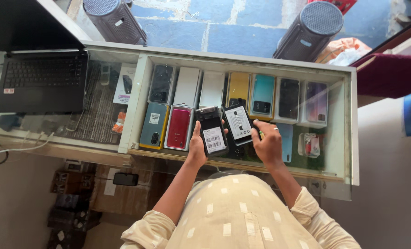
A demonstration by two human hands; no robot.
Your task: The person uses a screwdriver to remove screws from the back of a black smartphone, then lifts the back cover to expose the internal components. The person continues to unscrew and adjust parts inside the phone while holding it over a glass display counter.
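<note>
Just above the counter glass, the left hand (pixel 197 148) is clamped around a dark phone (pixel 212 131), back up, its long axis running away from the body and a white barcode label on its lower half. Touching it on the right, the right hand (pixel 267 144) pinches a second phone (pixel 238 123) by its near edge, tilted slightly leftward, with a larger white label across its back. Both hands sit close together, each holding its own phone. Under the glass beyond the hands lie rows of upright boxes: grey, white, yellow (pixel 238 89), teal (pixel 262 95) and dark; nearer the left hand, a grey-teal box and a red box (pixel 179 127). Far left of the left hand sits a laptop (pixel 43 80).
</note>
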